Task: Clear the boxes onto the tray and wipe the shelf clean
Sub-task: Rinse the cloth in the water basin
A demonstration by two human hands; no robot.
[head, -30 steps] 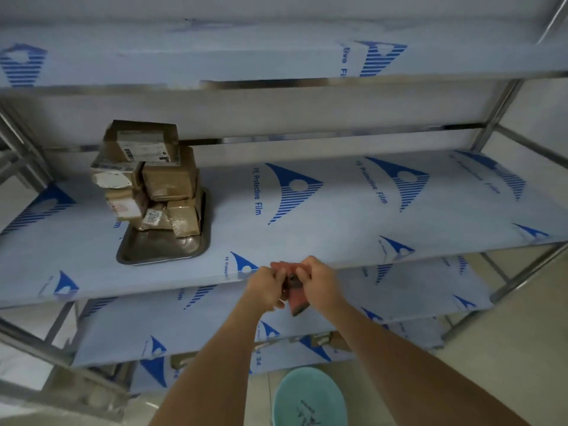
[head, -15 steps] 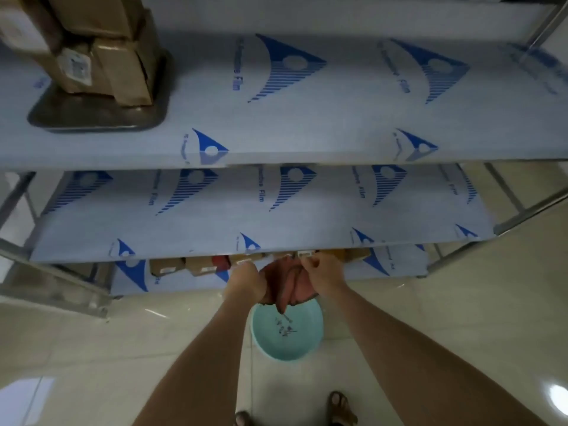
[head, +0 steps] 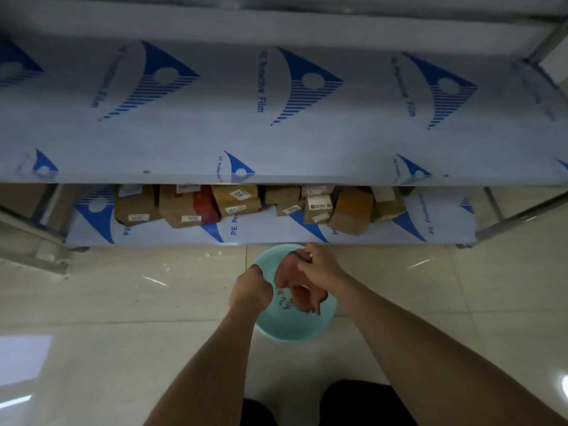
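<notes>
Where the view looks down past the shelving to the floor, the items stand as follows.

Cloth (head: pixel 299 287): reddish-pink, limp and bunched, hanging over the basin. Its upper edge is pinched in the right hand (head: pixel 319 267); the lower folds droop toward the basin's inside.

Right hand: fingers curled, grasping the top of the cloth, held above the far rim of the basin.

Left hand (head: pixel 250 290): fingers curled into a fist beside the cloth, over the basin's left rim. Whether it grips a part of the cloth cannot be told, since the palm side is turned away.

Basin (head: pixel 292 330): round, teal, on the pale tiled floor (head: pixel 123 302) just in front of the lowest shelf. Dark marks show on its inner bottom.

Shelf (head: pixel 276 133): broad, covered in white film printed with blue triangles and the words "PE Protective Film"; its visible stretch carries no goods.

Boxes (head: pixel 236 199): a row of brown cardboard parcels with white labels, crowded on the lowest shelf (head: pixel 246 232) under the broad one, one red packet (head: pixel 204 204) among them. The tray does not appear in this view.

Frame: metal uprights at the right (head: pixel 522 210) and left edges.

Legs: dark, at the bottom edge.
</notes>
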